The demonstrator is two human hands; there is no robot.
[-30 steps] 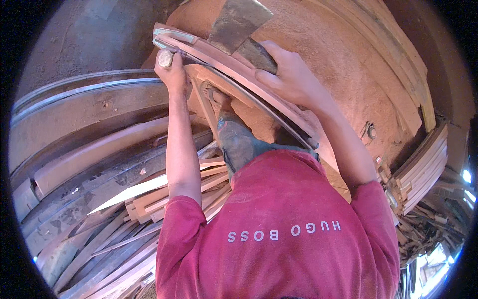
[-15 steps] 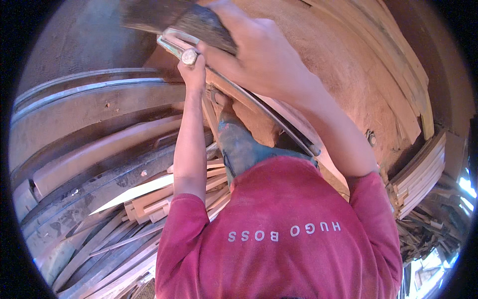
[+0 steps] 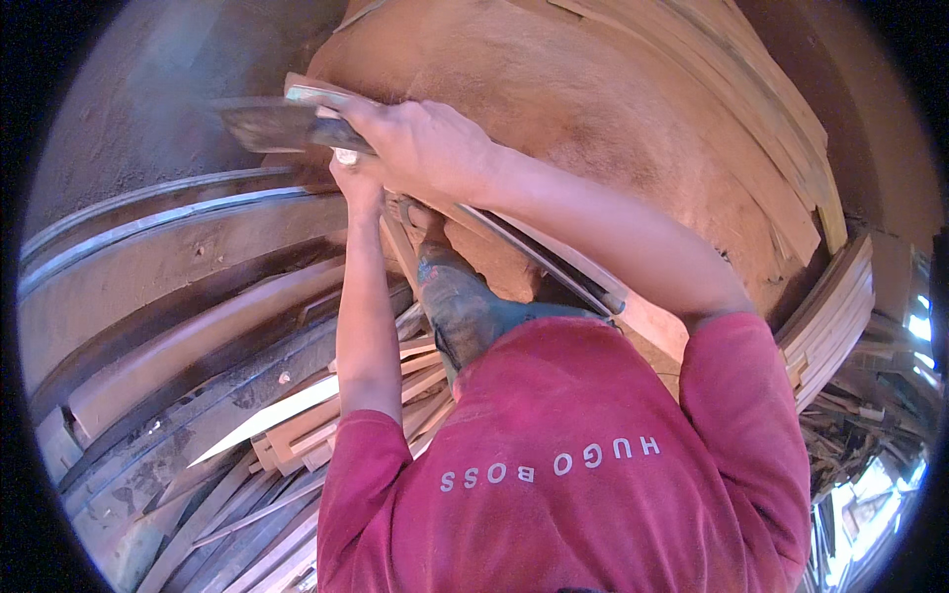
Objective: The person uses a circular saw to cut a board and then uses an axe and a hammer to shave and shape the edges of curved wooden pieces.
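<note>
My right hand (image 3: 430, 148) is closed on the dark handle of a tool with a broad flat blade (image 3: 259, 124), blurred and pointing left across the far end of a long, narrow wooden board (image 3: 645, 326). Under it, my left hand (image 3: 356, 180) grips a pale round-ended piece (image 3: 346, 156), partly hidden by the tool and my right hand. A dark metal bar (image 3: 554, 262) runs along the board toward my body. My foot and leg in dusty dark trousers (image 3: 460, 306) show beneath.
Dusty ground (image 3: 554, 89) lies ahead, with long planks (image 3: 781, 148) at the right and stacked boards (image 3: 830, 326) nearer. Curved-looking metal rails (image 3: 168, 208) and beams (image 3: 198, 316) cross the left, above piles of wood strips (image 3: 306, 425). Scrap wood (image 3: 860, 445) lies at the lower right.
My right hand has swept left with the bladed tool, which has gone from raised at the top to lying low over my left hand. My left hand has shifted slightly down.
</note>
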